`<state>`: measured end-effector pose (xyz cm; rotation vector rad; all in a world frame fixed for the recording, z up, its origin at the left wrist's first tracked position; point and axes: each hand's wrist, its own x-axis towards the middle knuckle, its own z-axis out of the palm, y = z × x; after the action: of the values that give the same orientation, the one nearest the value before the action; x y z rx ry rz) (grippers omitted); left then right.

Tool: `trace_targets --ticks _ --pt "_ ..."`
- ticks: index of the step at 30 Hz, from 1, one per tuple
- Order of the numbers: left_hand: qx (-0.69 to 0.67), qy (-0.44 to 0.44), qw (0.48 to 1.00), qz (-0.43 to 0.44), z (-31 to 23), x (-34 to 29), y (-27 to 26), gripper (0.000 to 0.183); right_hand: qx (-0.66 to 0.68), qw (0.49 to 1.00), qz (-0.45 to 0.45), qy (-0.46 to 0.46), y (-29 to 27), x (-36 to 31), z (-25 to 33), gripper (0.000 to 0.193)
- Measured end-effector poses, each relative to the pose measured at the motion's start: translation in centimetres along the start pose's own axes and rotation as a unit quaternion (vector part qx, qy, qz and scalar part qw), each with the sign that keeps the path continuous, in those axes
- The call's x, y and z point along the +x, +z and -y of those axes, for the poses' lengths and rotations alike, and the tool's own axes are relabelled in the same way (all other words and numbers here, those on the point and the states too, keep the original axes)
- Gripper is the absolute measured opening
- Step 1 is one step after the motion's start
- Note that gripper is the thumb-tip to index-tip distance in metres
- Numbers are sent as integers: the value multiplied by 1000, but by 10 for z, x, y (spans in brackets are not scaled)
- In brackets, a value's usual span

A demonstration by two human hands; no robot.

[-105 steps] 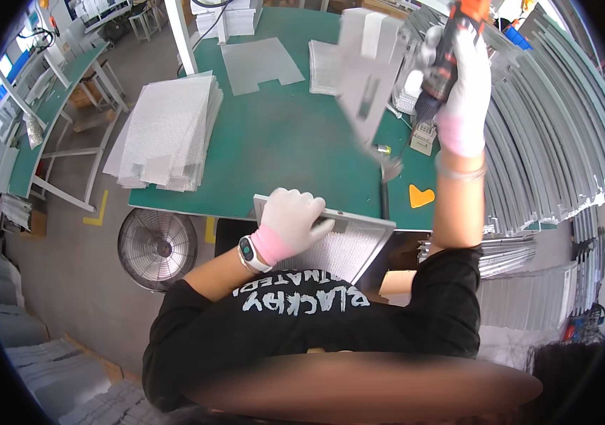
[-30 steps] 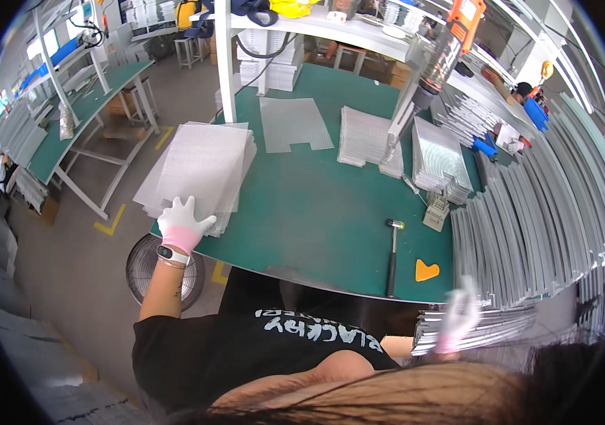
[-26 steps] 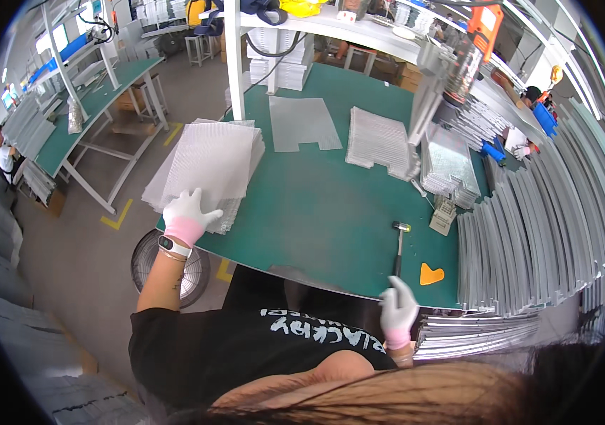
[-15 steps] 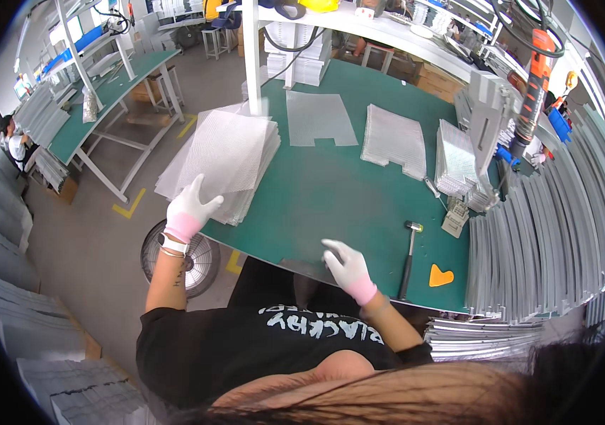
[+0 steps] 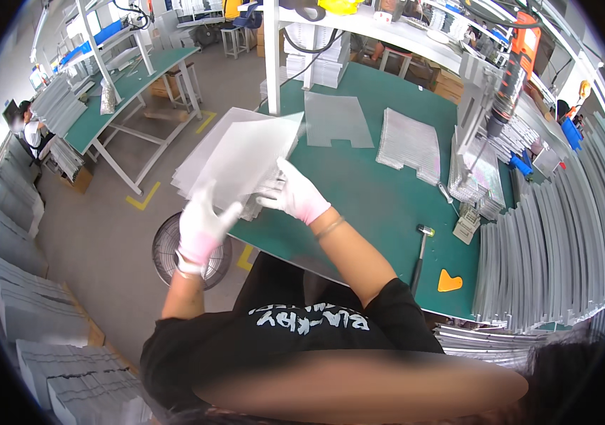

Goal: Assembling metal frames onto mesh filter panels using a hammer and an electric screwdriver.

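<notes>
A pale grey, finely perforated sheet (image 5: 249, 152) lies tilted on top of a stack of similar sheets (image 5: 192, 170) at the left edge of the green table. My left hand (image 5: 202, 227), in a white glove with a pink cuff, grips the sheet's near edge, thumb apart from blurred fingers. At the sheet's right edge, my gloved right hand (image 5: 294, 195) has its fingers spread against the stack's side. Beyond lie a single notched sheet (image 5: 338, 122) and a pile of notched sheets (image 5: 408, 145).
On the green table (image 5: 359, 205) are a mallet (image 5: 421, 255), an orange heart-shaped piece (image 5: 449, 281) and a small beige block (image 5: 466, 223). An orange power driver (image 5: 518, 67) hangs above. Long grey panels (image 5: 550, 248) stand at the right. A round fan (image 5: 189, 251) sits on the floor.
My right hand has moved left from the near table edge to the stack's right side. My left hand has come to the stack's near edge, and the top sheet has shifted and tilted.
</notes>
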<state>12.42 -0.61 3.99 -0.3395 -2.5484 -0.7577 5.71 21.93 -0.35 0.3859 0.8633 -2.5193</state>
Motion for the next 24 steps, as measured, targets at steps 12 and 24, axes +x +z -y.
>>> trace_targets --ticks 12,24 --pt "-160 346 918 111 -43 -82 34 60 -277 893 -74 -348 -81 -131 7 51" --pt "-445 -57 891 69 -10 -126 164 18 -649 595 -460 -115 -182 -200 15 76"
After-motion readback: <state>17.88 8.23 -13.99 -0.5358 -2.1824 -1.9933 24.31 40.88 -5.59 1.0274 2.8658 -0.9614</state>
